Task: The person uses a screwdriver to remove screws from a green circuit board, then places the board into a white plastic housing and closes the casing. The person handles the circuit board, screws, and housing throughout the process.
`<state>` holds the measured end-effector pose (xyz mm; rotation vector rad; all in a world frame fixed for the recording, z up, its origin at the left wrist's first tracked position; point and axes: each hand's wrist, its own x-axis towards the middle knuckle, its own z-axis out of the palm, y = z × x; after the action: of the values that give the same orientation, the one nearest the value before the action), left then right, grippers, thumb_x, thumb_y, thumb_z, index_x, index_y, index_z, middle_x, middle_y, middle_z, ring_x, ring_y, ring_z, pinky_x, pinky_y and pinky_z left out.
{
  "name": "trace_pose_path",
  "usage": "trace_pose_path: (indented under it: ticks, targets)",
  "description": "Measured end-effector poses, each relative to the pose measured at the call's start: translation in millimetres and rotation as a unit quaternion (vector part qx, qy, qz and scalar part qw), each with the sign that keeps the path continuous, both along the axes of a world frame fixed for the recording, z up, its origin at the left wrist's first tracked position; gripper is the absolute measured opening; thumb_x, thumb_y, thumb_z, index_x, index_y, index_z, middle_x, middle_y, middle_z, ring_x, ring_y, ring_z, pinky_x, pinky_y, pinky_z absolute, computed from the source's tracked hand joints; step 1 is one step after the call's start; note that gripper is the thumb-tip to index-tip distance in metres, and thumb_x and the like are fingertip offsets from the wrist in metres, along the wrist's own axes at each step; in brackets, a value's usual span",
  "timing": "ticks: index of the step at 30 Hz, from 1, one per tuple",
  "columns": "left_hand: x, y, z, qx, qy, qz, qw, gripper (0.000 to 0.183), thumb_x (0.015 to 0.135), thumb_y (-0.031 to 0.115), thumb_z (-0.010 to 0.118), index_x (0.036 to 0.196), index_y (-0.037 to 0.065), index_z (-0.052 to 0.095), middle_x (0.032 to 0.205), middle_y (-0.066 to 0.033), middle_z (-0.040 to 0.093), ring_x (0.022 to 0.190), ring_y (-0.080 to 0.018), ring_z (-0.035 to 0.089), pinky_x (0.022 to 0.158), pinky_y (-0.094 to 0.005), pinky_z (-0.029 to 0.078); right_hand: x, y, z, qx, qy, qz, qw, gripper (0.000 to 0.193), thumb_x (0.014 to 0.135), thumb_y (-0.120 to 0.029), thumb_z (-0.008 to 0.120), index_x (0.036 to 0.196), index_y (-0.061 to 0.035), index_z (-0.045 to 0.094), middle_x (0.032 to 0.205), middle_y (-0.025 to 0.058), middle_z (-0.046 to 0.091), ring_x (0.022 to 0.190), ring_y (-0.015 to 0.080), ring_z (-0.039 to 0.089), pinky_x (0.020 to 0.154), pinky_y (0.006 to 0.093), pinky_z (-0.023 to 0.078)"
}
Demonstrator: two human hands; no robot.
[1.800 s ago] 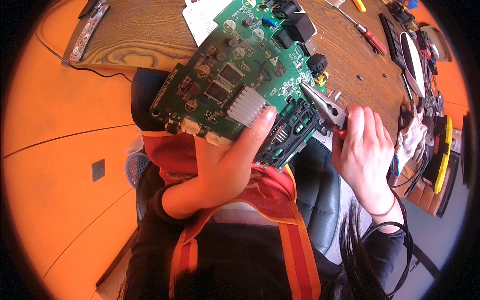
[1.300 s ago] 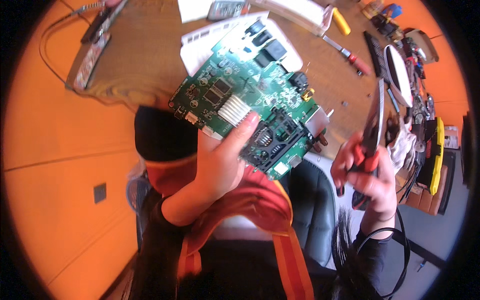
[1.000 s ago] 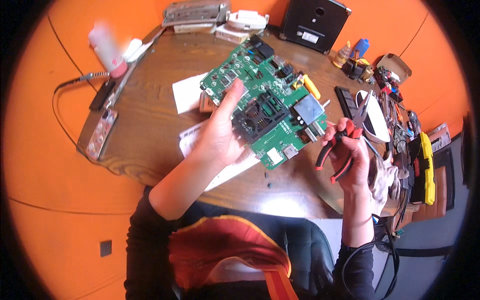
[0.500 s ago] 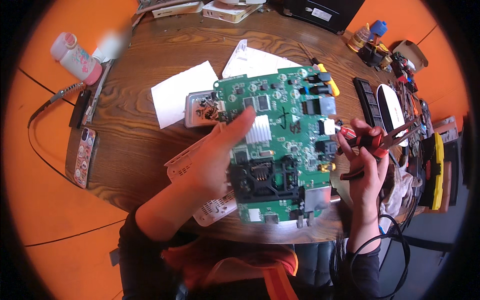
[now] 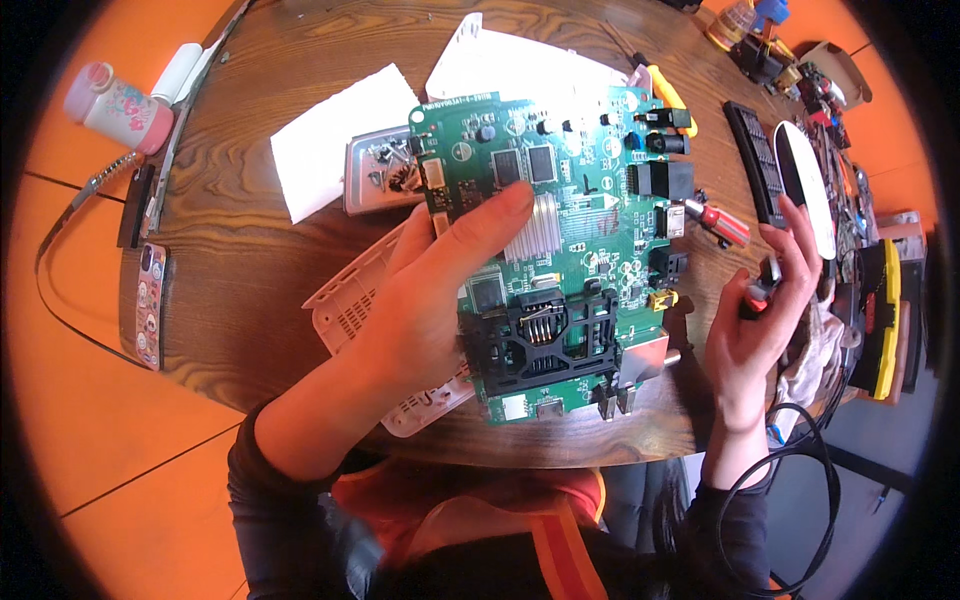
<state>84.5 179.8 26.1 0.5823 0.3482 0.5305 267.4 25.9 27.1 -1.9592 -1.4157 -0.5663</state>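
Observation:
My left hand (image 5: 430,300) grips a green circuit board (image 5: 590,240) by its left edge. The thumb lies across the board beside a silver heatsink (image 5: 535,230); the other fingers are mostly hidden behind it. A black card-slot frame (image 5: 540,340) sits on its lower part, and ports line its right edge. To the right, my right hand (image 5: 755,320) holds red-and-black pliers (image 5: 762,292) between thumb and fingers; most of the pliers is hidden. A screwdriver with a red and clear handle (image 5: 722,224) lies between the board and that hand.
Beyond the board lie white paper (image 5: 320,150), a tray of screws (image 5: 358,165), a white plastic cover (image 5: 500,60) and a yellow-handled screwdriver (image 5: 670,95). A vented casing (image 5: 345,290) is partly under my left arm. A phone (image 5: 149,305) and bottle (image 5: 125,110) stand left; tools crowd the right.
My right hand has moved slightly right, away from the board, and the pliers have turned so their jaws no longer show. The left hand still holds the board, which sits higher in view.

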Motion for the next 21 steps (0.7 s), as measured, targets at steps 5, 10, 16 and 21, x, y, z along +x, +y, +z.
trace_pose_path:
  ticks: [5,10,16,21]
  targets:
    - [-1,-1,1,-0.026,0.02,0.019,0.999,0.03,0.087,0.021,0.048,0.111,0.003,0.051,0.1,-0.0109,0.06,0.087,-0.0203,0.061,0.076,-0.0332,0.051,-2,1,4,-0.066,-0.06,0.005,0.996,0.047,0.058,0.014,0.052,0.099,-0.0093,0.057,0.124,0.0139,0.046,0.121,0.0343,0.036,0.099,0.0404,0.029]
    - [-2,1,4,-0.022,0.04,0.029,0.999,0.025,0.084,0.018,0.056,0.106,0.007,0.052,0.098,-0.0075,0.06,0.086,-0.0183,0.061,0.072,-0.0332,0.053,-9,2,6,-0.081,-0.126,-0.016,0.989,0.043,0.058,0.009,0.057,0.095,-0.0118,0.063,0.124,0.0123,0.047,0.119,0.0334,0.039,0.098,0.0399,0.03]
    - [-1,1,-6,-0.052,-0.02,0.025,0.998,0.038,0.09,0.026,0.043,0.118,0.001,0.048,0.108,-0.0144,0.058,0.095,-0.0255,0.059,0.082,-0.0392,0.049,-13,0,6,-0.099,-0.089,-0.021,0.991,0.05,0.053,0.01,0.055,0.097,-0.0114,0.063,0.111,0.0095,0.051,0.108,0.0297,0.044,0.096,0.0407,0.032]
    - [-4,-2,-6,0.0,0.01,0.025,1.0,0.041,0.092,0.028,0.042,0.122,0.001,0.043,0.113,-0.0148,0.055,0.101,-0.0265,0.056,0.087,-0.0411,0.046,-15,-3,0,-0.118,-0.083,-0.049,0.988,0.054,0.052,0.013,0.053,0.1,-0.0098,0.057,0.101,0.0087,0.051,0.1,0.0279,0.043,0.094,0.0418,0.031]
